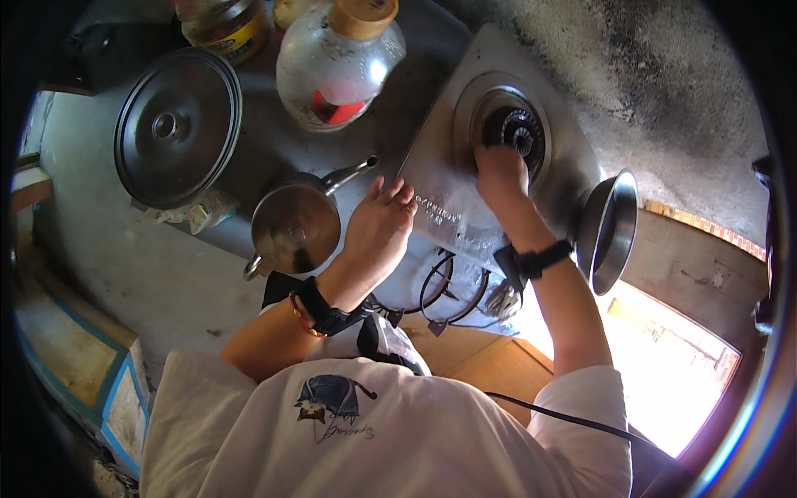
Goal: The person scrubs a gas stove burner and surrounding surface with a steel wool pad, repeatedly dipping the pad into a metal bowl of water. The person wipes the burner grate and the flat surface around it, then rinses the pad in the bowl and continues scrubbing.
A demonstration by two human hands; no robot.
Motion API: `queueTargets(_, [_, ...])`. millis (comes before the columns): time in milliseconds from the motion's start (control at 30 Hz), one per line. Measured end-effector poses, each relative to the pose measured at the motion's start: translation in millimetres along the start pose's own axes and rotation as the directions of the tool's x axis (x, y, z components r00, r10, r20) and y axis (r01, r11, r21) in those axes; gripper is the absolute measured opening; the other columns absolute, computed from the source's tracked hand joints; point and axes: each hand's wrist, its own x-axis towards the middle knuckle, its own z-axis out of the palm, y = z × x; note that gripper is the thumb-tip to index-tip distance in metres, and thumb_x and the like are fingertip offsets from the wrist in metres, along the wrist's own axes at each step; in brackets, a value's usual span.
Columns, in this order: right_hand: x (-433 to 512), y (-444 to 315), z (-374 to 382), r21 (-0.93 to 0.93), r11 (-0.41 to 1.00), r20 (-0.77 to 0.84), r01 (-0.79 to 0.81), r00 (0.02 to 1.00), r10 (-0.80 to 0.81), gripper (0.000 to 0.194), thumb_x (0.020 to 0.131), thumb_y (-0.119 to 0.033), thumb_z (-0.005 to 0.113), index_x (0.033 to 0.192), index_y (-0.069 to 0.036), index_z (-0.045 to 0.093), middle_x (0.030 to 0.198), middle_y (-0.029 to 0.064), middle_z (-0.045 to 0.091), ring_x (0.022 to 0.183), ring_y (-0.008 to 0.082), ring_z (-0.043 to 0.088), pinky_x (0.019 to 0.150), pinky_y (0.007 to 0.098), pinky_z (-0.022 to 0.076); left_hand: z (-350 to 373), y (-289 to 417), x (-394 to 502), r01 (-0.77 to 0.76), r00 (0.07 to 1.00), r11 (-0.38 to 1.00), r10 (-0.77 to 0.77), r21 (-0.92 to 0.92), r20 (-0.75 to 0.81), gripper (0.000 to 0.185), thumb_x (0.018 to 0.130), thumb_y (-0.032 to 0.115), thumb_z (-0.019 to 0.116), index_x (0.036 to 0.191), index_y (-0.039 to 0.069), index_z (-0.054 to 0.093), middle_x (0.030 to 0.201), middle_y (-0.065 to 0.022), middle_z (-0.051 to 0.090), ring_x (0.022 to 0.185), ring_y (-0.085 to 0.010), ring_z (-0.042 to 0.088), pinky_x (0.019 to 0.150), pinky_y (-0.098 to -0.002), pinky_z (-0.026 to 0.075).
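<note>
My right hand [503,174] reaches over the round burner [522,138] of a stainless-steel gas hob [429,168], its fingers curled down at the near edge of the dark burner head. The fingertips are hidden, so whether they grip anything does not show. My left hand [383,224] is over the hob's left edge, palm down, holding nothing, with the fingers slightly apart. Just left of it stands a steel pot with a thin spout [296,227]. Dark metal pan-support rings [449,283] lie at the hob's near side.
A steel bowl [609,233] leans on edge at the hob's right. Behind the spouted pot are a large round lid [177,127], a crumpled plastic packet [210,210], a clear jug [339,68] with a tan cap and a labelled jar [224,31]. A sooty wall [654,93] rises behind the hob.
</note>
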Motion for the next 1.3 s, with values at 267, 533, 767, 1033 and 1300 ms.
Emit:
queueTargets(267, [22.6, -0.7, 2.5, 0.028, 0.999, -0.081, -0.043, 0.996, 0.045, 0.011, 0.076, -0.011, 0.059, 0.075, -0.009, 0.069, 0.078, 0.0126, 0.068, 0.075, 0.0274, 0.068, 0.064, 0.0364, 0.0538, -2.5, -0.5, 0.2, 0.023, 1.0, 0.999, -0.023, -0.043, 0.014, 0.03, 0.075, 0.003, 0.057, 0.103, 0.004, 0.066, 0.118, -0.0076, 0.062, 0.12, -0.0233, 0.051, 0.107, -0.043, 0.032])
queueTargets(533, [28.9, -1.2, -4.8, -0.155, 0.982, -0.075, 0.103, 0.99, -0.116, 0.011, 0.077, -0.014, 0.058, 0.079, -0.011, 0.068, 0.077, 0.0115, 0.067, 0.076, 0.0264, 0.067, 0.063, 0.0362, 0.0527, -0.3, -0.1, -1.3, 0.02, 1.0, 0.998, -0.019, -0.06, 0.013, 0.029, 0.076, 0.003, 0.056, 0.104, 0.004, 0.066, 0.119, -0.0083, 0.061, 0.12, -0.0227, 0.051, 0.108, -0.0418, 0.032])
queueTargets(767, [12.2, -3.7, -9.8, -0.126, 0.991, 0.061, 0.054, 0.997, -0.047, 0.011, 0.076, -0.014, 0.059, 0.075, -0.011, 0.07, 0.079, 0.0105, 0.068, 0.081, 0.0257, 0.067, 0.063, 0.0375, 0.0535, -1.4, -0.4, -1.1, 0.02, 1.0, 0.997, -0.019, -0.071, 0.015, 0.029, 0.076, 0.003, 0.056, 0.104, 0.003, 0.066, 0.119, -0.0092, 0.061, 0.12, -0.0233, 0.052, 0.107, -0.0429, 0.032])
queueTargets(1033, [33.1, -8.1, -13.8, 0.062, 0.997, -0.115, -0.056, 0.991, 0.062, 0.013, 0.075, -0.01, 0.057, 0.077, -0.007, 0.069, 0.079, 0.0119, 0.067, 0.079, 0.0254, 0.066, 0.066, 0.036, 0.0532, -3.5, -2.4, -1.6, -0.009, 1.0, 0.998, 0.01, -0.06, 0.01, 0.03, 0.074, 0.001, 0.057, 0.102, 0.004, 0.066, 0.117, -0.0096, 0.062, 0.118, -0.0238, 0.053, 0.106, -0.0439, 0.034])
queueTargets(1300, [-74.8, 86.7, 64.9, 0.088, 0.995, -0.227, 0.045, 0.974, -0.024, 0.017, 0.071, -0.006, 0.058, 0.085, -0.011, 0.068, 0.081, 0.0113, 0.065, 0.084, 0.029, 0.062, 0.071, 0.0398, 0.0514, -4.0, -5.6, 1.3, -0.042, 0.999, 0.997, 0.044, -0.06, 0.025, 0.031, 0.076, 0.002, 0.052, 0.103, 0.003, 0.067, 0.115, -0.0101, 0.063, 0.119, -0.0245, 0.051, 0.108, -0.0421, 0.031])
